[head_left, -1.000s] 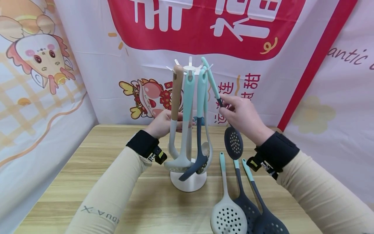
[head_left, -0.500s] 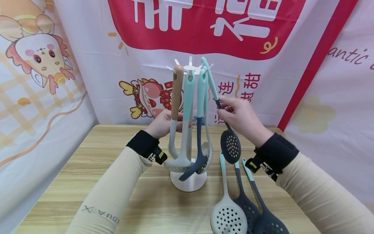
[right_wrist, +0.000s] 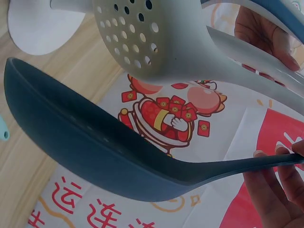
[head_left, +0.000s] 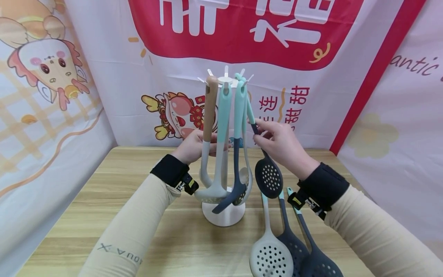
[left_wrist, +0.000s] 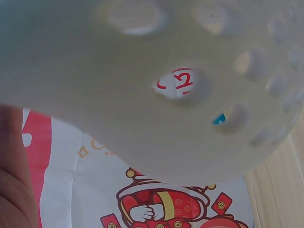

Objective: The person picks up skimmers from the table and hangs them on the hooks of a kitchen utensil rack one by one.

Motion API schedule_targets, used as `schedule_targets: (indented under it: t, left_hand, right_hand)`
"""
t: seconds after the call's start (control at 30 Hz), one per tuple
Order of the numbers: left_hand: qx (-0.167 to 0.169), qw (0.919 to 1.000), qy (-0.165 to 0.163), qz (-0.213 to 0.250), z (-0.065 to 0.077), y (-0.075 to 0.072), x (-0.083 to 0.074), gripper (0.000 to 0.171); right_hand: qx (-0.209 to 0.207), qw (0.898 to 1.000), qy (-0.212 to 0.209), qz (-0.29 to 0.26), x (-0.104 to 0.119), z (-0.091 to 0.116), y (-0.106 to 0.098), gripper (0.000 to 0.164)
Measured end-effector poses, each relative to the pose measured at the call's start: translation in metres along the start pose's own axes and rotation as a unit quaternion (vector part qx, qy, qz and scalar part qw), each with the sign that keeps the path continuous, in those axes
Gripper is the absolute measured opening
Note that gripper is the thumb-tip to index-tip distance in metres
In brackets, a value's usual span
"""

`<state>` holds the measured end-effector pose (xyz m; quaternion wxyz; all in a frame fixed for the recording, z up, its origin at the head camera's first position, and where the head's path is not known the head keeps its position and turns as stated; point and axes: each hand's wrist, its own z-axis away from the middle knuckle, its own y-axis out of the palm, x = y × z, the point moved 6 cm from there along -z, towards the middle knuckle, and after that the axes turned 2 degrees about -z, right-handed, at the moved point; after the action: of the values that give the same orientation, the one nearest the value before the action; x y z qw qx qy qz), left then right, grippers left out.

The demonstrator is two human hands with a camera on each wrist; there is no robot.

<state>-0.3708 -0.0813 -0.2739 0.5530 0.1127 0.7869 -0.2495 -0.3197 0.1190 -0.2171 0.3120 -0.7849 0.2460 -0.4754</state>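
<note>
The head view shows a dark perforated ladle (head_left: 268, 179) slanting at the right of the white utensil rack (head_left: 223, 219), its mint handle (head_left: 251, 112) topping out among the hooks (head_left: 226, 71). The right hand (head_left: 282, 141) pinches its shaft above the bowl, fingers pointing left. The left hand (head_left: 192, 147) reaches behind hanging utensils (head_left: 221, 119); whether it grips the post (head_left: 224, 169) is hidden.

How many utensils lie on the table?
3, right of the stand: pale skimmer leftmost, middle dark one, rightmost dark one. The right sleeve may hide more.
</note>
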Motion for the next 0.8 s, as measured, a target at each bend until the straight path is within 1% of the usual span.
schedule_targets:
  t: [0.1, 0.33, 0.5, 0.67, 0.8]
  left_hand:
    - [0.000, 1.0000, -0.002, 0.001, 0.000, -0.001, 0.001, 0.024]
    - [0.001, 1.0000, 0.008, 0.005, 0.001, -0.001, 0.000, 0.026]
    - [-0.003, 1.0000, 0.000, 0.000, 0.000, -0.001, 0.001, 0.024]
    - [-0.004, 1.0000, 0.001, -0.006, 0.000, -0.001, 0.000, 0.024]
    - [-0.003, 1.0000, 0.003, -0.002, 0.000, -0.001, 0.002, 0.024]
  right_hand:
    - [0.001, 1.000, -0.004, -0.007, 0.000, 0.000, 0.003, 0.042]
    - [-0.005, 1.000, -0.017, -0.024, 0.002, 0.000, 0.011, 0.043]
    - [-0.008, 0.999, -0.022, -0.035, 0.002, -0.002, 0.015, 0.043]
    - [-0.010, 0.998, -0.034, -0.056, 0.002, -0.004, 0.019, 0.041]
    - [-0.006, 0.997, -0.028, -0.071, 0.002, -0.005, 0.022, 0.042]
